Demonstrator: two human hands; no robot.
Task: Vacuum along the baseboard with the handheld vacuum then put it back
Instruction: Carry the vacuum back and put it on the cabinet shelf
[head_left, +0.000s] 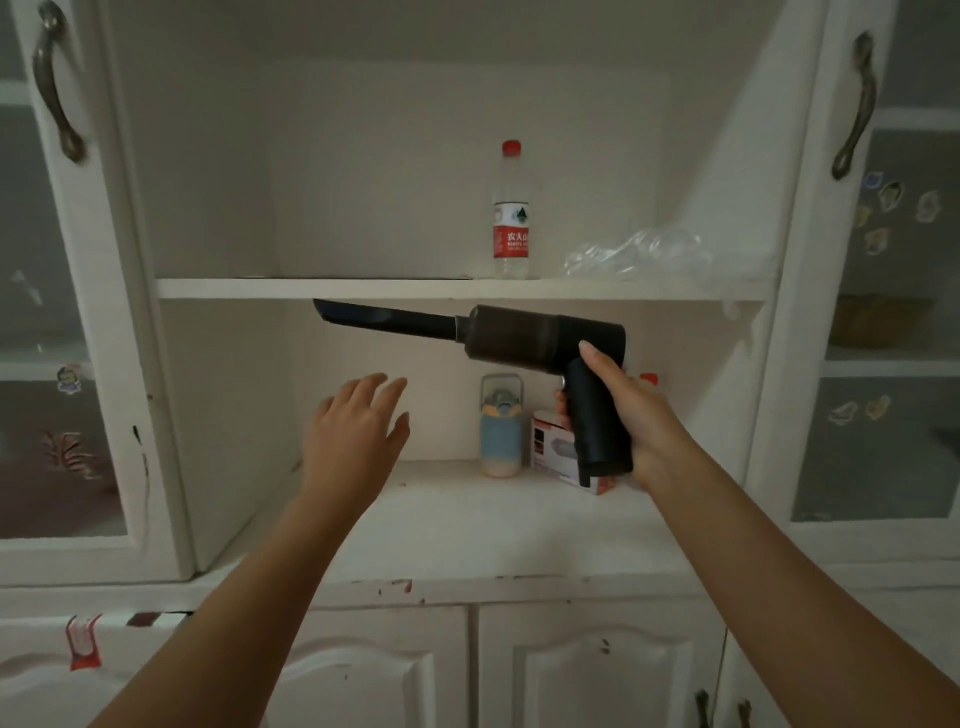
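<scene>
My right grip (618, 410) was closed round the handle (597, 431) of the handheld vacuum (519, 332), holding it level before the lower shelf (467, 499), nozzle (384, 317) pointing left, while my left grip (358, 431) hovered open and empty below the nozzle, likely to steady it

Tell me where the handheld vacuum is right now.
In the head view the handheld vacuum is right of centre, gripped by the right hand, its nozzle pointing left just below the upper shelf and above the blue bottle.
</scene>
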